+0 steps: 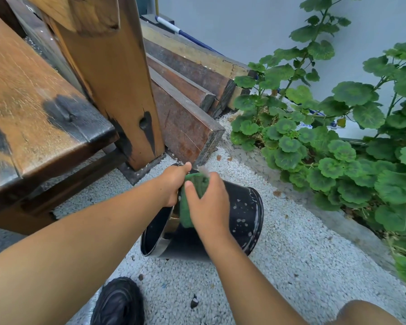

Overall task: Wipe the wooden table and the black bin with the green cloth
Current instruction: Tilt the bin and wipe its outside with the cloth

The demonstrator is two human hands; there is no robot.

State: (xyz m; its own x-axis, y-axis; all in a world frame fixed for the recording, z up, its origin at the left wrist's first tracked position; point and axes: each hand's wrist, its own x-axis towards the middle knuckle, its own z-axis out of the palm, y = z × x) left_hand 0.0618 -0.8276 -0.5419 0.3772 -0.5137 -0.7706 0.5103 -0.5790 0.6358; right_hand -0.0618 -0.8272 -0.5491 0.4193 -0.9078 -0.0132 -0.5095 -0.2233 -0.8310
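Note:
The black bin (242, 216) lies tilted on its side on the white gravel, its open mouth toward me and pale spots on its wall. My left hand (174, 184) grips the bin's rim at the top. My right hand (209, 205) presses the green cloth (193, 191) against the bin's outer wall near the rim. The wooden table (33, 109), brown with dark scorched patches, stands at the left, above and apart from the bin.
A thick wooden post (117, 90) stands just behind the bin. Stacked timber beams (188, 90) lie behind it. Leafy green plants (338, 148) fill the right side along a concrete edge. My black shoe (120, 303) rests on the gravel below the bin.

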